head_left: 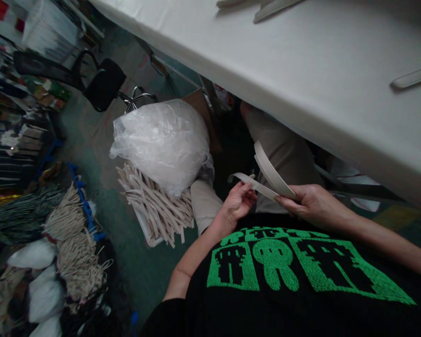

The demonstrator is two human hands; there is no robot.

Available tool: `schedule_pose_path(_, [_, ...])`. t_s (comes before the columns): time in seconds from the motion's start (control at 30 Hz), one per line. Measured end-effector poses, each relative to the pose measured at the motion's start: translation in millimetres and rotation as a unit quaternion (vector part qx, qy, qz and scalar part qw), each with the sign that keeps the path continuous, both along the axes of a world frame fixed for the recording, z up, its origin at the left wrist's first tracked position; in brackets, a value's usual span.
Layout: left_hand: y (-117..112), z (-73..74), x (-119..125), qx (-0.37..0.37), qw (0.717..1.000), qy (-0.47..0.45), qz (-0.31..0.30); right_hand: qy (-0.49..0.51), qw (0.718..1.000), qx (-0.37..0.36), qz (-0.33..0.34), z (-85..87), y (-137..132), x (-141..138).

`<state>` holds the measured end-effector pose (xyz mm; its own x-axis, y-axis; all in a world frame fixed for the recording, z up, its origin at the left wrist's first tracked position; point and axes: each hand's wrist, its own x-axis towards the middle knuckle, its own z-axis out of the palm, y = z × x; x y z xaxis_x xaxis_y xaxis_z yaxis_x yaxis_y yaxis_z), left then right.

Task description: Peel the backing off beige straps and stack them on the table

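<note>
Above my lap, my right hand (307,201) is closed around a beige strap (272,168), whose looped length curves up and to the left from my fingers. A thin whitish strip (257,185) runs from the right hand's fingertips across to my left hand (240,201). The left thumb and fingers pinch this strip, and its free end curls past them to the left. I cannot tell whether strip and strap are one piece. Left of my legs, a white tray (145,229) holds a heap of similar beige strips (157,206).
A white-covered table (301,89) spans the upper right, with several beige strips (277,8) on it. A stuffed clear plastic bag (164,140) sits by my leg. Behind it stands a black chair (103,86). Bundled cords (79,252) and white bags lie at lower left.
</note>
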<state>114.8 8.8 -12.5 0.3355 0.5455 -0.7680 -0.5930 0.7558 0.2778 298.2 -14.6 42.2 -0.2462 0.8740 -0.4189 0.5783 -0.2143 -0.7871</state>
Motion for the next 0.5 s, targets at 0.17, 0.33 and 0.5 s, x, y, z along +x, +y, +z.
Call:
schedule_pose_path(0.17, [9,6.2,1,0.026,1.0,0.007,-0.005,-0.006,1.0,0.019,0.013,-6.8,26,-12])
schedule_pose_path(0.33, [22,4.3,-23,0.017,0.997,0.063,0.051,-0.026,0.999,-0.035,0.029,-14.1,25,-9])
schedule_pose_path(0.5, [13,2.0,-18,0.026,0.998,0.045,0.019,-0.045,0.998,0.034,0.024,-25.6,30,-20])
